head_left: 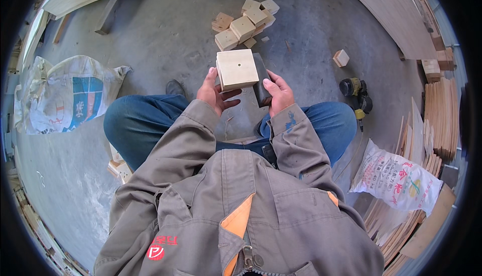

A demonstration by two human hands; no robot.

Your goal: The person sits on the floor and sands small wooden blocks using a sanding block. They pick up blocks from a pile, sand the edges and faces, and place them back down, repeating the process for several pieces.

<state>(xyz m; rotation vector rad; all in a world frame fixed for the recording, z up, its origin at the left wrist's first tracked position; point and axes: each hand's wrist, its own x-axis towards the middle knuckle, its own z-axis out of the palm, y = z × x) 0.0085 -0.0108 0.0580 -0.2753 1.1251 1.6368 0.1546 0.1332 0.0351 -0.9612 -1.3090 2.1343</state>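
Note:
A pale, squarish wooden block [232, 74] with a small round hole in its face is raised in front of me, above the floor. My left hand [215, 93] grips it from the left side and from below, the thumb along its edge. In my right hand [279, 93] is a dark, flat sanding block [261, 81], held upright with the thumb on its near face. It lies close along the right side of the wooden block; whether the two touch I cannot tell. Some right fingers are hidden behind the dark piece.
Several similar blocks [246, 27] are heaped on the floor ahead. One block [341, 58] lies apart at right, near a yellow-and-black power tool [353, 87] with a cord. White sacks [55, 103] flank me, and stacked boards [441, 120] line the right.

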